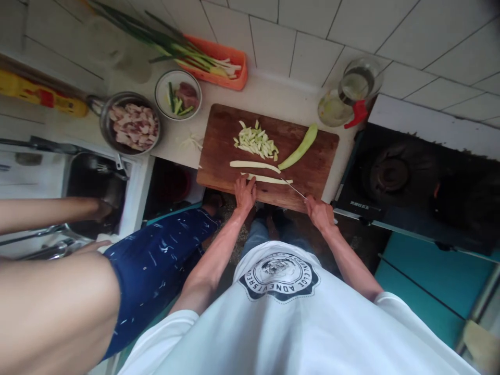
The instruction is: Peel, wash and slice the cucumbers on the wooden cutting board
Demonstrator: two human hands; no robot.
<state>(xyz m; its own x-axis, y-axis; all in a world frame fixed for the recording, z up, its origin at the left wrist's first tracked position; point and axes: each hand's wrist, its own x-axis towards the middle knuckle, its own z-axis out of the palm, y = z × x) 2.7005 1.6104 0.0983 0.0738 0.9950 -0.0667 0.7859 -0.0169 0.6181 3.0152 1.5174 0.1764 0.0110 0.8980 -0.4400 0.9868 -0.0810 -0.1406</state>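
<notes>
A wooden cutting board (219, 140) lies on the counter before me. My left hand (245, 192) presses its fingertips onto the left end of a long, pale strip of a cucumber-like vegetable (269, 178) near the board's front edge. The handle of a knife (296, 191) is in my right hand (320, 212), and its thin blade meets that strip near its right end. Just behind lies a second long pale strip (253, 165). A curved light green piece (300, 147) rests to the right, and a heap of small cut pieces (255, 140) sits farther back.
A steel pot of raw meat chunks (133, 125), a white bowl (159, 94) and an orange basket of scallions (242, 67) stand back left. A glass jug (351, 86) and gas stove (390, 166) are on the right. Another person's arm (50, 213) reaches into the left sink.
</notes>
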